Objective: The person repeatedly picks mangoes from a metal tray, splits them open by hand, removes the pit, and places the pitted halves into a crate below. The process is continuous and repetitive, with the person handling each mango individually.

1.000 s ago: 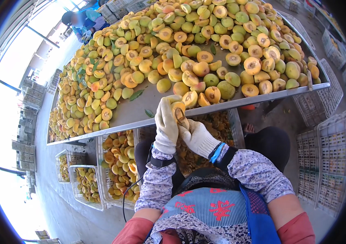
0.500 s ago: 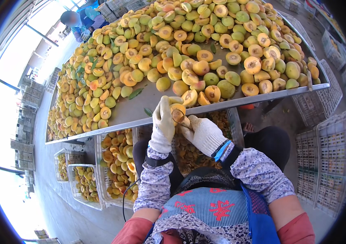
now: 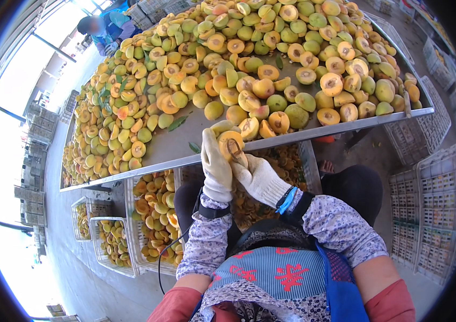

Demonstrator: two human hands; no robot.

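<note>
In my gloved left hand (image 3: 216, 163) rests a yellow peach half (image 3: 227, 140), its cut face turned up toward me. My gloved right hand (image 3: 262, 180) is closed on a small pitting tool (image 3: 234, 149) with a curved loop end. The loop lies against the middle of the cut face, and my right fingers hide most of the handle. Both hands are just off the near edge of a metal table (image 3: 155, 152), which bears a large heap of halved peaches (image 3: 185, 70). Several halves lie close beyond my hands.
Below the table stand crates of peach halves (image 3: 158, 225), with another crate (image 3: 112, 241) to their left. A bin of dark scraps (image 3: 287, 166) sits between my knees. Stacked white crates (image 3: 426, 209) rise on the right. Another person (image 3: 110, 32) works at the far left.
The peach half has turned so that more of its cut face shows, and the tool's loop now stands out against it. Both hands have shifted slightly.
</note>
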